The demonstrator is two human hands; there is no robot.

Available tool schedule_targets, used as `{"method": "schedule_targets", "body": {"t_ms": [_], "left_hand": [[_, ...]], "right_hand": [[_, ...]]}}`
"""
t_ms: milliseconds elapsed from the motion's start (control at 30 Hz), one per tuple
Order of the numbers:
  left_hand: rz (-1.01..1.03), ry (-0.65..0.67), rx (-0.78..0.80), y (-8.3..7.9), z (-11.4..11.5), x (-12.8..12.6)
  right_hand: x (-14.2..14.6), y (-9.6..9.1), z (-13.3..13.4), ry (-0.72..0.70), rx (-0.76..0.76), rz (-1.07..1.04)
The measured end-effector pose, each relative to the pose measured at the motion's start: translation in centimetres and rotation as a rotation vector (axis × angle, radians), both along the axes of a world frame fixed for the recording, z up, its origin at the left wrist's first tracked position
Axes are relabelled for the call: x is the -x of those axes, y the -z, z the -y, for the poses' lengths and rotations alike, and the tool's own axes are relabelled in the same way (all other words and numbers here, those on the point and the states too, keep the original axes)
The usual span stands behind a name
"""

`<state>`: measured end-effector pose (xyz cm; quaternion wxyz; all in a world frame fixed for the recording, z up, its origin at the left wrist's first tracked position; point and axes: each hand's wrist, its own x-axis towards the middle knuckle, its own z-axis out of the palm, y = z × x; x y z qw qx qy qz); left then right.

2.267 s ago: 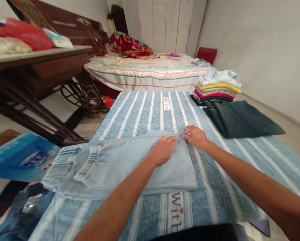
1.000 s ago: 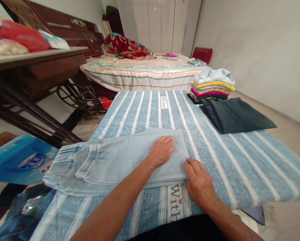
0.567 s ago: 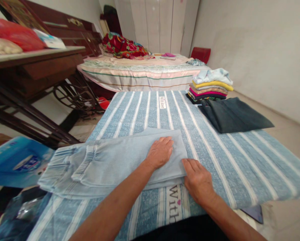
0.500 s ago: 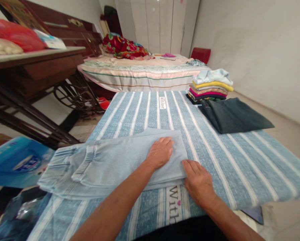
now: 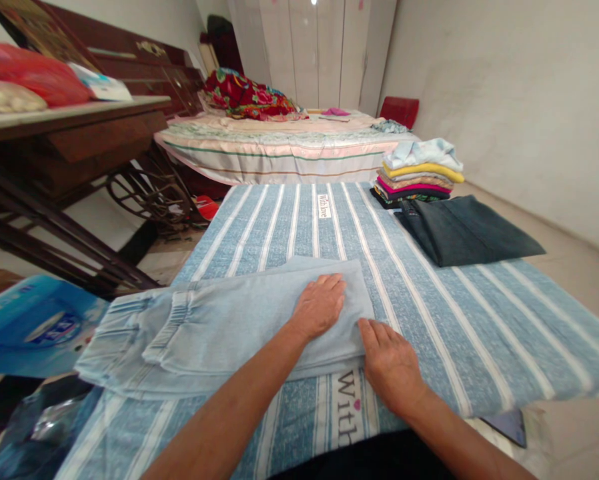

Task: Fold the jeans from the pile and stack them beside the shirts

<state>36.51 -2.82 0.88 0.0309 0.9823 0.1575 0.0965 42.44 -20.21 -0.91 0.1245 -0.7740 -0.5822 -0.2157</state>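
Note:
A pair of light-blue jeans (image 5: 259,313) lies folded lengthwise across the striped cloth, its gathered elastic ends toward the left. My left hand (image 5: 320,303) rests flat on top of the folded denim near its right end, fingers stretched out. At the right edge of the jeans, my right hand (image 5: 390,360) has its fingers closed over the near corner of the fold; the thumb is hidden. Both hands touch the same piece of clothing, with the right one a little closer to me.
Blue-and-white striped cloth (image 5: 449,320) covers the surface. Dark folded trousers (image 5: 472,230) and a stack of folded clothes (image 5: 418,175) sit at the right back. A bed (image 5: 289,150) stands beyond. On the left are a sewing-machine table (image 5: 94,127) and a blue package (image 5: 39,327).
My right hand has shifted slightly left, drawing in the near right corner of the jeans. My left hand stays in place on the denim.

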Motion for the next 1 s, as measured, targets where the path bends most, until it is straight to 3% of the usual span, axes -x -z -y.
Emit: {"method": "schedule_targets", "body": {"t_ms": [233,467,600,733,1000], "left_hand": [[-0.026,0.009,0.161,-0.6,-0.5,0.0],[-0.063,0.192,0.536,-4.4,1.6,3.4],[-0.110,0.215,0.463,-4.7,4.0,4.5],[-0.126,0.105,0.329,-3.6,5.7,4.0],[-0.196,0.115,0.284,-4.3,5.6,3.1]], "right_hand": [[0.1,-0.8,-0.4,0.021,0.018,0.003],[0.3,-1.5,-0.6,0.081,0.076,-0.118],[0.3,-2.0,-0.8,0.088,0.097,-0.151],[0.3,-2.3,-0.9,0.114,0.126,-0.158],[0.3,-2.8,-1.1,0.129,0.169,-0.174]]}}
